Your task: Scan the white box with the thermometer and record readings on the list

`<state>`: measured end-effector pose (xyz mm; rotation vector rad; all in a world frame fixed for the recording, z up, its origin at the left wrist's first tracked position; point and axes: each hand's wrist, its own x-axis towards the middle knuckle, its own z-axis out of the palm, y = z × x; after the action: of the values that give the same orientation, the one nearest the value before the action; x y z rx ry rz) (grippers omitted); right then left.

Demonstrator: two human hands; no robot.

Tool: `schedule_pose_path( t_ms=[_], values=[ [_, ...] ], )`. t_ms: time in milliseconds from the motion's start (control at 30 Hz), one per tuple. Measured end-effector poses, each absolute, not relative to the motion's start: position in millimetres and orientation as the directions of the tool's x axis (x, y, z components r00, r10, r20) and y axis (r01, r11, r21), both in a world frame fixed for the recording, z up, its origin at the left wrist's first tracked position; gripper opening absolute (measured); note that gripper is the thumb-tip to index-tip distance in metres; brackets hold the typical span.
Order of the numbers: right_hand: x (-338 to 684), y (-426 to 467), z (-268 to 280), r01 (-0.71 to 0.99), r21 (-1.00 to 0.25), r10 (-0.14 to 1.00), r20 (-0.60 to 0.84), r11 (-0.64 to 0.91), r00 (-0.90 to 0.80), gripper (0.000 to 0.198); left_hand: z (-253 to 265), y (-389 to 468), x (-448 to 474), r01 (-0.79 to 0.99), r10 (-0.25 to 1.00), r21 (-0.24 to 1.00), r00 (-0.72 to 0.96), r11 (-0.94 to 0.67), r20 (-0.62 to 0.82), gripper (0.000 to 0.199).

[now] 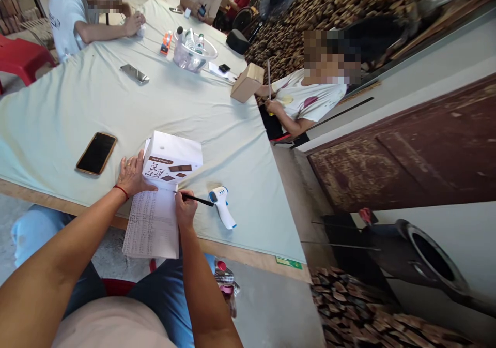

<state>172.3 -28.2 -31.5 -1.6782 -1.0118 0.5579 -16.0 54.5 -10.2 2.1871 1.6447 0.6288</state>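
A white "Super Meal" box (172,154) stands on a sheet of printed paper (153,224), whose lower part hangs past the table's front edge. My left hand (132,176) is open, its fingers along the left side of the box and its thumb stretched over the paper at the box's base. In my right hand (186,211) is a black pen (199,199), pointing left with its tip near the paper by the box's lower edge. Just right of that hand lies a white infrared thermometer (222,207). Left of the box a dark-screened phone (96,153) lies flat.
The cloth-covered table (248,203) also carries a second phone (134,73), a plastic basket of bottles (194,56), an orange box (166,43) and a cardboard box (248,82). Several people sit around it. Stacked firewood (349,306) lies on the floor at lower right.
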Motion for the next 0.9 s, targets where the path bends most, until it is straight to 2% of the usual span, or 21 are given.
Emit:
schedule_pose_path(
  t_ms=[500, 700, 900],
  values=[
    [173.0, -27.4, -36.8, 0.344, -0.938, 0.837, 0.150, -0.047, 0.526, 0.023, -4.8, 52.7, -15.4, 0.838, 0.963, 0.476, 0.234, -0.268, 0.130, 0.142],
    [173.2, -26.9, -36.5, 0.313, -0.949, 0.806, 0.147, -0.050, 0.574, 0.022, -4.9, 52.8, -15.5, 0.832, 0.963, 0.486, 0.236, -0.269, 0.129, 0.141],
    [172.9, -27.5, -37.1, 0.349, -0.936, 0.826, 0.157, -0.050, 0.541, 0.021, -7.0, 53.5, -16.0, 0.827, 0.961, 0.489, 0.239, -0.277, 0.141, 0.143]
  ],
)
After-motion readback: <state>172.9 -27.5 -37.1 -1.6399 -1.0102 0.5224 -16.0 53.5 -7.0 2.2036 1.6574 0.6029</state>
